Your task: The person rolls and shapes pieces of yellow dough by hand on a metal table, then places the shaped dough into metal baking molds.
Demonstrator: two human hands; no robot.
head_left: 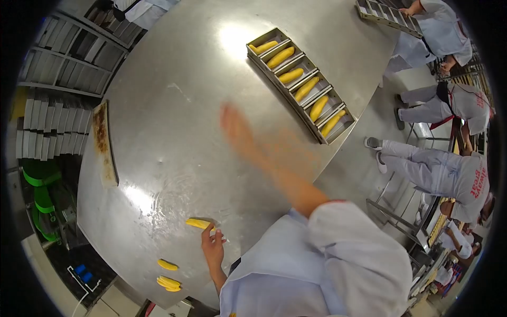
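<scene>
My left hand (212, 246) is low on the steel table, its fingers partly spread. Its fingertips are at the near end of a yellow dough roll (197, 223); the contact is too small to make out. Smeared by motion, my right hand (236, 127) reaches over the middle of the table, and I cannot see anything in it. To its right lies a joined strip of metal loaf pans (285, 90), each compartment with one yellow dough roll (305, 90). Further yellow rolls (168, 284) lie together near the table's lower left edge, with a single roll (168, 264) just above.
A worn, stained board (104, 142) lies along the table's left edge. Racks with stacked pans (55, 127) stand beyond it. Several co-workers stand on the right; one holds another pan strip (388, 15) at the table's far corner. A metal cart (401, 222) stands right of the table.
</scene>
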